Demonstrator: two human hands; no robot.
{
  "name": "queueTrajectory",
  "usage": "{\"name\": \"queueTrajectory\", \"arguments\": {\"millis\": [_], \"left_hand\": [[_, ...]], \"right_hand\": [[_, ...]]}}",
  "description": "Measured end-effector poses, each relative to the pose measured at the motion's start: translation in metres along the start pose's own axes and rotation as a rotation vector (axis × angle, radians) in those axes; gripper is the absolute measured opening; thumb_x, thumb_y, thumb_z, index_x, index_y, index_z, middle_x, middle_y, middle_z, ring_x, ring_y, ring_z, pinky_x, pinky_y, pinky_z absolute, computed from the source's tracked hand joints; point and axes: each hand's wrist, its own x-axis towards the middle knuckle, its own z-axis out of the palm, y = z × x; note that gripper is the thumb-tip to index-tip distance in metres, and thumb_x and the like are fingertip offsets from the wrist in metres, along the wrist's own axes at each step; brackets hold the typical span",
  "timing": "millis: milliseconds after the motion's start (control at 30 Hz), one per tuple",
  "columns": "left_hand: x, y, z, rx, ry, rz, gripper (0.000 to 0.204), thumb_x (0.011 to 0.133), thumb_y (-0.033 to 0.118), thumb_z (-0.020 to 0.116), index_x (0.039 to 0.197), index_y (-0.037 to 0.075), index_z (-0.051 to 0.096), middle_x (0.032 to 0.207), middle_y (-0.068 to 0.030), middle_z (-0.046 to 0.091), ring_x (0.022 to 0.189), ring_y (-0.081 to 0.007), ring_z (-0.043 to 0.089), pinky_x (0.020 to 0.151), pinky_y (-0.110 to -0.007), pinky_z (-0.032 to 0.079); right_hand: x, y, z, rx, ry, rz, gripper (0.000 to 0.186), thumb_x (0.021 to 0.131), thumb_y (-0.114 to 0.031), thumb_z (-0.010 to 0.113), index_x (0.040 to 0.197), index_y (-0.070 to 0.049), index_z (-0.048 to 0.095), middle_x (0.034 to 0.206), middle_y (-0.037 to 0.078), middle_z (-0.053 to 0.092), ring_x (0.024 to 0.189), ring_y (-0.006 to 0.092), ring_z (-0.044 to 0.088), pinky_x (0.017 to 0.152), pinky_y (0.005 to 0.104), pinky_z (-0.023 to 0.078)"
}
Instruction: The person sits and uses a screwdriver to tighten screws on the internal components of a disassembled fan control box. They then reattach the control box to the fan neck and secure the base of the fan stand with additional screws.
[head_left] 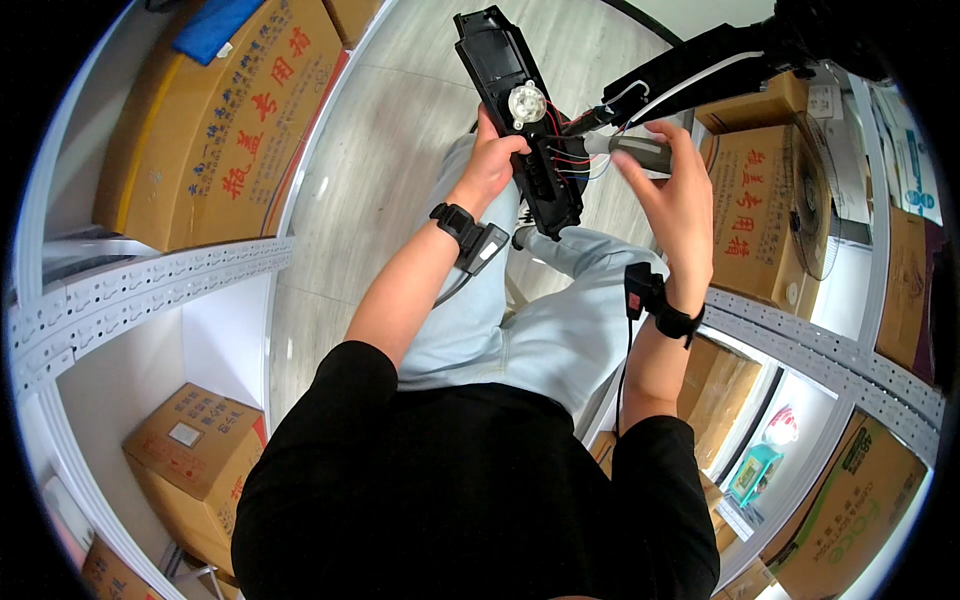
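My left hand point(490, 160) grips a long black plastic housing point(552, 205), held at a tilt above my legs, with a clear round part point(526, 105) on its face and thin red, white and blue wires at its right side. My right hand point(676, 190) holds a grey and black cylindrical handle point(640, 152) by the wires, with index finger and thumb on it; what lies at its far end is partly hidden by the wires. A black arm-like fixture point(700, 70) with a white cable reaches in from the upper right, close to the housing.
Metal shelving point(140, 275) on both sides holds cardboard boxes point(220, 150). A fan with a wire guard point(812, 200) is at the right, a blue cloth point(210, 25) at upper left, and a small teal object point(752, 475) at lower right. Grey floor point(380, 120) shows between the shelves.
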Motion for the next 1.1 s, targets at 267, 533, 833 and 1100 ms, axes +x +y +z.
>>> {"name": "queueTrajectory", "arguments": {"millis": [267, 533, 833, 1100], "left_hand": [[0.002, -0.002, -0.003, 0.017, 0.001, 0.018, 0.08, 0.066, -0.018, 0.049, 0.139, 0.011, 0.035, 0.129, -0.0084, 0.052, 0.116, -0.0247, 0.055, 0.083, -0.033, 0.052], [0.0, -0.002, 0.0, -0.005, 0.008, 0.006, 0.08, 0.066, -0.018, 0.049, 0.14, 0.011, 0.036, 0.129, -0.008, 0.052, 0.118, -0.0243, 0.053, 0.083, -0.032, 0.051], [-0.002, 0.001, 0.004, -0.005, -0.008, -0.003, 0.08, 0.067, -0.017, 0.049, 0.14, 0.01, 0.034, 0.129, -0.0084, 0.051, 0.118, -0.0245, 0.053, 0.086, -0.033, 0.05], [-0.001, 0.004, 0.002, 0.01, -0.013, -0.013, 0.08, 0.066, -0.016, 0.049, 0.141, 0.01, 0.034, 0.129, -0.0087, 0.051, 0.118, -0.0246, 0.053, 0.087, -0.033, 0.05]], "right_hand": [[0.001, 0.006, 0.007, -0.155, -0.008, 0.095, 0.038, 0.085, -0.029, 0.076, 0.11, -0.005, 0.061, 0.095, 0.015, 0.068, 0.084, 0.0294, 0.068, 0.067, 0.0366, 0.053], [-0.001, 0.013, 0.006, 0.16, -0.046, -0.032, 0.036, 0.083, -0.017, 0.078, 0.111, -0.003, 0.061, 0.101, 0.015, 0.068, 0.086, 0.0285, 0.069, 0.07, 0.0348, 0.055], [0.0, 0.01, 0.012, 0.232, 0.059, -0.008, 0.032, 0.087, -0.025, 0.076, 0.106, -0.004, 0.061, 0.095, 0.015, 0.07, 0.074, 0.0242, 0.071, 0.061, 0.0339, 0.053], [0.002, 0.004, 0.015, -0.012, 0.035, -0.007, 0.036, 0.084, -0.013, 0.077, 0.114, -0.005, 0.06, 0.096, 0.011, 0.068, 0.085, 0.0202, 0.069, 0.069, 0.0309, 0.056]]}}
